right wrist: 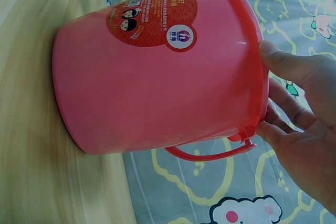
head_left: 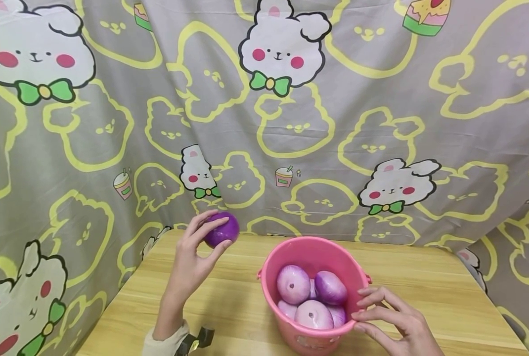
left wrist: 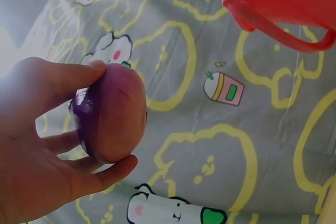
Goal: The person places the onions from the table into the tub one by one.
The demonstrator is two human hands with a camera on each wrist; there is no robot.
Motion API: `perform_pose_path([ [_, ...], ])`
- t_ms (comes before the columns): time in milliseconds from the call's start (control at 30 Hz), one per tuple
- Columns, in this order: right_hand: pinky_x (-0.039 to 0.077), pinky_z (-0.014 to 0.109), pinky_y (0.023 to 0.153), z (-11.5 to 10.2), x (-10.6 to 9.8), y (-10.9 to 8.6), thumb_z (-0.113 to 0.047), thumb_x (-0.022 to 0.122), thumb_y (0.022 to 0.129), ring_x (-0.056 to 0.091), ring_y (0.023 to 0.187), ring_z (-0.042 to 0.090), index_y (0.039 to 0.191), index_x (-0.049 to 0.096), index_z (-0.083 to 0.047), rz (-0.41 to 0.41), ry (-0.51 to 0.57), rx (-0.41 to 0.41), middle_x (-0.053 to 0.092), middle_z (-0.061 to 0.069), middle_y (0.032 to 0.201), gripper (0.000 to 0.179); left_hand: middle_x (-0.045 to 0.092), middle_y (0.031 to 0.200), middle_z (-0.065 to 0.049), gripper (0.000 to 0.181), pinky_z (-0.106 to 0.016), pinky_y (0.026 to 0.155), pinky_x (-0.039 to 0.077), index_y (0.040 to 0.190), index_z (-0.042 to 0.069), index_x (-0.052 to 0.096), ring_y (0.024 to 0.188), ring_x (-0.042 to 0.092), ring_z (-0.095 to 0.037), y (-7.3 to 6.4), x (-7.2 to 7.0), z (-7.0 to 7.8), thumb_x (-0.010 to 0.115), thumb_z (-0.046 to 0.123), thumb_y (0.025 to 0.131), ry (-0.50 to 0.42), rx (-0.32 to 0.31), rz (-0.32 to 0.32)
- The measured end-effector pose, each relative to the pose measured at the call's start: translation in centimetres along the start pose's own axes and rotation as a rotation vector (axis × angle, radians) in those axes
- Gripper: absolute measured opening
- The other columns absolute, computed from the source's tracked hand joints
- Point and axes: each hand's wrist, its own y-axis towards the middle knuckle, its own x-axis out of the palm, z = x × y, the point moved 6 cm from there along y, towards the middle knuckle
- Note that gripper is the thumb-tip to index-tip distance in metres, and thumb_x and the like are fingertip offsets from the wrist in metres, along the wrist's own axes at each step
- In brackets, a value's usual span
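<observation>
My left hand (head_left: pixel 195 254) grips a shiny purple onion (head_left: pixel 223 230) above the far left part of the table. In the left wrist view, the thumb is on one end of this onion (left wrist: pixel 116 114) and the fingers are on the other. A pink bucket (head_left: pixel 286 321) stands upright on the table, to the right of that hand. Several purple-and-white onions (head_left: pixel 314 315) lie inside it, some partly hidden under others. My right hand (head_left: pixel 395 321) rests spread fingertips on the bucket's right rim; in the right wrist view, the thumb (right wrist: pixel 286 62) sits apart from the fingers along that rim.
The wooden table (head_left: pixel 229 306) ends at a grey patterned cloth (head_left: pixel 291 148) hanging behind and on both sides. A red label (right wrist: pixel 152 19) is on the bucket's wall, and its handle (right wrist: pixel 210 156) hangs down at the side. A dark strap (head_left: pixel 193 342) circles the left wrist.
</observation>
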Motion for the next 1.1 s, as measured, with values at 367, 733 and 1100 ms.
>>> perform_pose_path([
  [367,0.045,0.013,0.102,-0.2,0.0,0.0,0.009,0.092,0.063,0.059,0.118,0.010,0.098,0.079,-0.024,-0.029,-0.006,0.084,0.067,0.000,0.113,0.050,0.056,0.143,-0.008,0.045,-0.048,0.093,0.058,0.127,0.017,0.072,0.130,0.055,-0.032,-0.1,0.7,1.2,0.084,0.007,0.085,-0.028,0.024,-0.025],
  [733,0.045,0.013,0.102,0.0,0.0,-0.2,0.010,0.093,0.059,0.060,0.117,0.011,0.098,0.079,-0.024,-0.010,-0.009,0.038,0.067,0.001,0.113,0.053,0.056,0.143,-0.009,0.045,-0.039,0.099,0.056,0.127,0.018,0.073,0.131,0.054,-0.029,-0.3,1.2,2.2,0.084,0.007,0.085,-0.076,0.028,-0.045],
  [1100,0.045,0.014,0.102,0.0,0.0,-0.1,0.011,0.093,0.058,0.060,0.119,0.014,0.098,0.079,-0.021,-0.005,0.008,0.022,0.067,0.002,0.112,0.053,0.055,0.145,-0.006,0.047,-0.035,0.102,0.053,0.128,0.018,0.072,0.133,0.053,-0.028,-0.3,1.5,3.2,0.085,0.005,0.084,-0.102,0.050,-0.065],
])
